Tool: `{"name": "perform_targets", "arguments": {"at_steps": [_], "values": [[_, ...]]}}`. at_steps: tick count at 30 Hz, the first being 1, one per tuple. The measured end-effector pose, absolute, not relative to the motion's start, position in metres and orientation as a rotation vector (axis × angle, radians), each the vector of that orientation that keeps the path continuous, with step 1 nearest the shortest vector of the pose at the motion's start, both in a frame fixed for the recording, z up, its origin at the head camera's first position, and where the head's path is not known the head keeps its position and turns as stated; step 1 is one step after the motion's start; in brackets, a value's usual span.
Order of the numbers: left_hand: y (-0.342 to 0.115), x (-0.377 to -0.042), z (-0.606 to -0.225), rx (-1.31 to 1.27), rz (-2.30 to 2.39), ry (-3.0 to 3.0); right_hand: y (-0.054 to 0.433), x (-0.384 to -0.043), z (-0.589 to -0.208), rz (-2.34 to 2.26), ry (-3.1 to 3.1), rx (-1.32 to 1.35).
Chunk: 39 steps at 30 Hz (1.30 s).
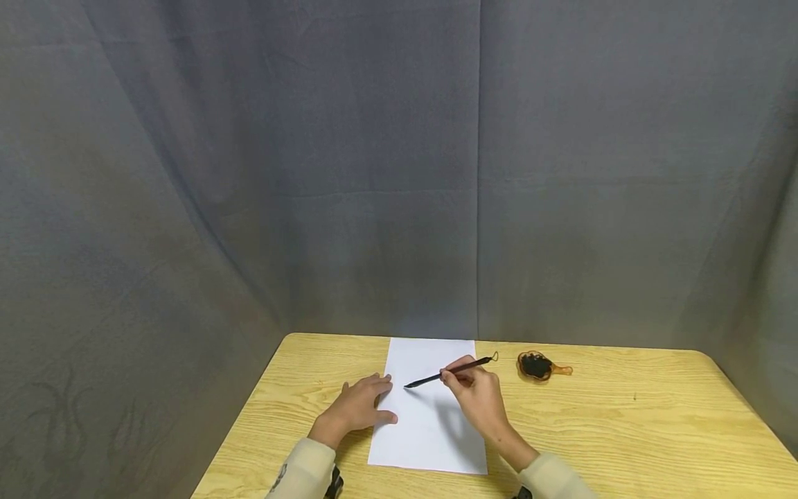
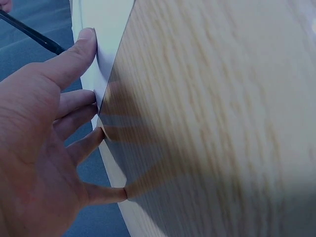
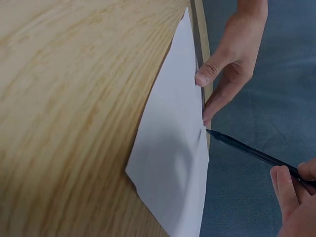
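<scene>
A sheet of white paper (image 1: pixel 420 440) lies lengthwise on the wooden table. My left hand (image 1: pixel 357 404) rests at its left edge with fingers spread, the thumb and fingertips touching the paper and the table beside it. Between thumb and fingers, my right hand (image 1: pixel 481 398) holds a slim black ink brush (image 1: pixel 425 380) with a hanging loop at its back end. The brush slants down to the left, its pointed tip (image 3: pixel 211 132) just over or touching the paper; I cannot tell which. No clear marks show on the sheet.
A small brown dish (image 1: pixel 541 378) with a short handle, holding something black, stands on the table (image 1: pixel 623 430) right of the paper. Grey cloth (image 1: pixel 386 208) hangs behind the table and along both sides.
</scene>
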State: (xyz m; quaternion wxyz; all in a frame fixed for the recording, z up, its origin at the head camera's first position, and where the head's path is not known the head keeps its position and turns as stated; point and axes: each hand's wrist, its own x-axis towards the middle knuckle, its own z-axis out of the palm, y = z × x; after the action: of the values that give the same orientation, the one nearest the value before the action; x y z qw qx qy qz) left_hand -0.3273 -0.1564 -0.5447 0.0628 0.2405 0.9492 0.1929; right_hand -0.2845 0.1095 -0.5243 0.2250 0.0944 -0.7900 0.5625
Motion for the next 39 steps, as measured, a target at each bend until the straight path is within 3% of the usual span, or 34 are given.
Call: {"name": "perform_targets", "arguments": {"at_steps": [39], "values": [[-0.156,-0.327,-0.543,0.698,0.558,2.864,0.107,-0.275,-0.535,1.353,-2.294,0.308]]}}
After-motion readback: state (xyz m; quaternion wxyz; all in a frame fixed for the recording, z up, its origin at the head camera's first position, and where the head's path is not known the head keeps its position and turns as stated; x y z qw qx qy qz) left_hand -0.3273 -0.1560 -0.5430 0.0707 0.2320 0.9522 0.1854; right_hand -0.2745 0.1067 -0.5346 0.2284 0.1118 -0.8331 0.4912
